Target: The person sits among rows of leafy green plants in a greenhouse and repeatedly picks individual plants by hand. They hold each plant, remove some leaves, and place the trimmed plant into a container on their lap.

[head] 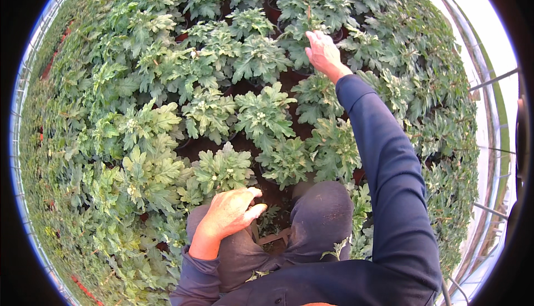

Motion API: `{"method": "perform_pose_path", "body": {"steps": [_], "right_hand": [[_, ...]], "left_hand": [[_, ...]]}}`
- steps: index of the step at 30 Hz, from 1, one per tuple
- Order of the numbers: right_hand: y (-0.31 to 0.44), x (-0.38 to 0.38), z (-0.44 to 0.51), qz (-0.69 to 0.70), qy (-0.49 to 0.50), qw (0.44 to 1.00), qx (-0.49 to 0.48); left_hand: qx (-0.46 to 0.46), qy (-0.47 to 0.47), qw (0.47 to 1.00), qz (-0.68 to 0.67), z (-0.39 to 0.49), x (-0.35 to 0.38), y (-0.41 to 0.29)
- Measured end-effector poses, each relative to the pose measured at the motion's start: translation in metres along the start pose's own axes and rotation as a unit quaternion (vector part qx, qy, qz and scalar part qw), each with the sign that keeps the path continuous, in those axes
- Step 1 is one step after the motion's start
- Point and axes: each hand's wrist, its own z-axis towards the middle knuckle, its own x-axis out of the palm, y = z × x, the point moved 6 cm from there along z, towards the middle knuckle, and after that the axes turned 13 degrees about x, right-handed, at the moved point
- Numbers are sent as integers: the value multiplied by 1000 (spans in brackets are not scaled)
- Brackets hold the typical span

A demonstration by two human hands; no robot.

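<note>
My right hand (324, 52) reaches far forward, its fingertips at the leaves of a potted chrysanthemum plant (298, 34). The back of the hand faces me, so any hold on a stem or leaf is hidden. Close to my left knee hovers my left hand (230, 212), loosely curled, with a gap between thumb and fingers and nothing visible in it. Just beyond it grows a chrysanthemum (225, 167) with small pale buds. Another budded chrysanthemum (263, 116) stands between the two hands, farther ahead.
Dense rows of similar plants (142, 172) surround me. Brown ground (271, 189) shows in a gap before my knees (323, 218). A brown frame (273, 238) lies between my legs. Plucked leaves (336, 249) rest on my lap. Metal poles (494, 80) line the right side.
</note>
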Motion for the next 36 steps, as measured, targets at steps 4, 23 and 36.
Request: {"method": "perform_pose_path", "body": {"steps": [4, 23, 36], "right_hand": [[-9, 9, -10, 5, -37, 999, -37], [-154, 122, -28, 425, 331, 770, 342], [-183, 226, 12, -162, 251, 954, 0]], "left_hand": [[2, -4, 1000, -10, -1, -1, 0], [-1, -15, 999, -39, 5, -8, 5], [-25, 23, 996, -88, 18, -14, 15]]}}
